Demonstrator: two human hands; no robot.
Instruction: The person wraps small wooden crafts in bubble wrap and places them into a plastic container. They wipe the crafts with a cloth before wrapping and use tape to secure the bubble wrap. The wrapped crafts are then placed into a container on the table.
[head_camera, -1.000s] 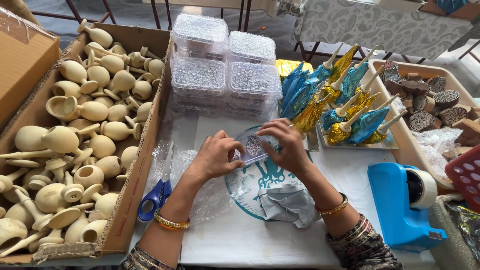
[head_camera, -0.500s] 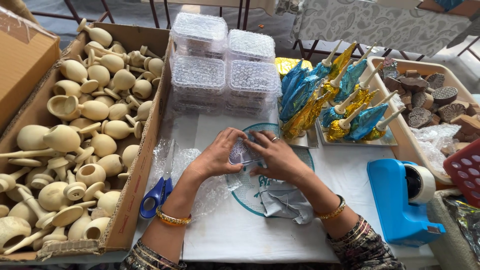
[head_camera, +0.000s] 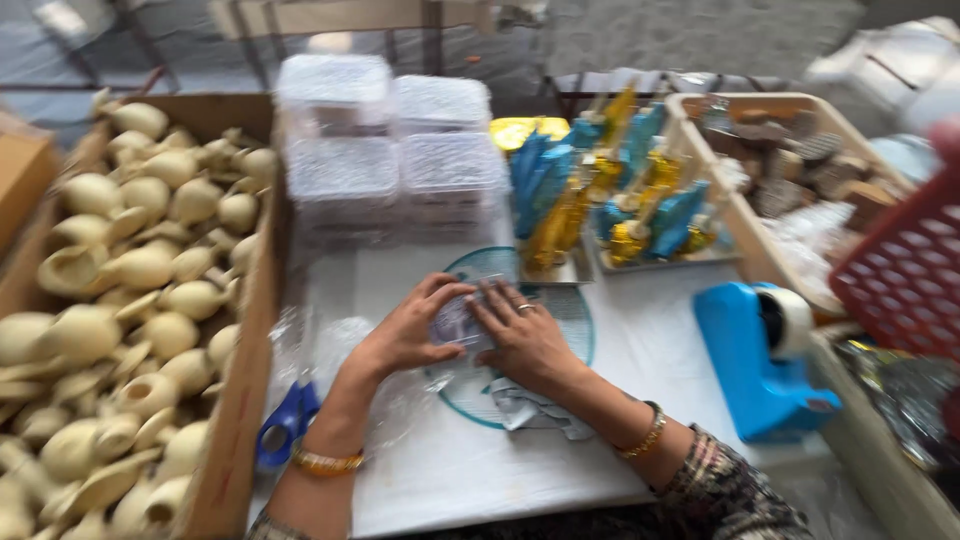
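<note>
My left hand (head_camera: 403, 330) and my right hand (head_camera: 522, 338) press together on a small object wrapped in clear plastic (head_camera: 458, 322) on the white table top (head_camera: 450, 470). Both hands grip its sides, fingers curled over it. It rests on a round teal-rimmed sieve-like disc (head_camera: 560, 320). A crumpled grey piece of wrap (head_camera: 530, 410) lies under my right wrist. The view is blurred, so the wrapped object's shape is unclear.
A cardboard box (head_camera: 245, 400) of cream clay lamps (head_camera: 140, 270) stands at left. Blue scissors (head_camera: 285, 425) lie beside it. Clear lidded boxes (head_camera: 395, 150) sit behind. Blue and gold figures (head_camera: 610, 180) fill a tray, a blue tape dispenser (head_camera: 760, 355) and red basket (head_camera: 905, 270) stand at right.
My hands lowered the wrapped object onto the disc and closed over it. The camera has moved closer and swung, blurring the scene.
</note>
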